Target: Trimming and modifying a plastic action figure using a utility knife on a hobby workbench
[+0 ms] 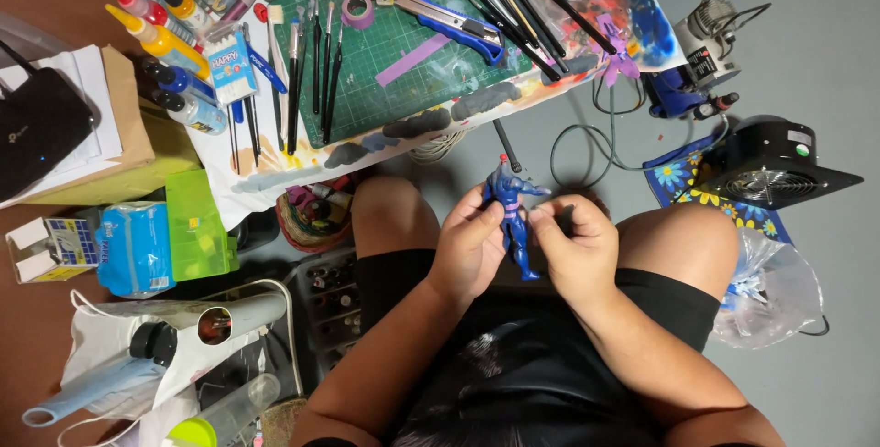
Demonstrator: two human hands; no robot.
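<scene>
Hands meeting above the lap, gripping between them a small blue plastic figurine [511, 218]: left hand [469, 245] pinching its torso, right hand [573, 243] clenching around its side. Standing upright, head pointing away toward the work surface. Lying farther off: green cutting mat [385, 80], blue utility knife [454, 25], row of thin black paintbrushes [312, 71].

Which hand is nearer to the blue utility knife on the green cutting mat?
The left hand. It sits below the utility knife, slightly to the right; the right hand is farther right. Both hold the blue figurine.
</scene>
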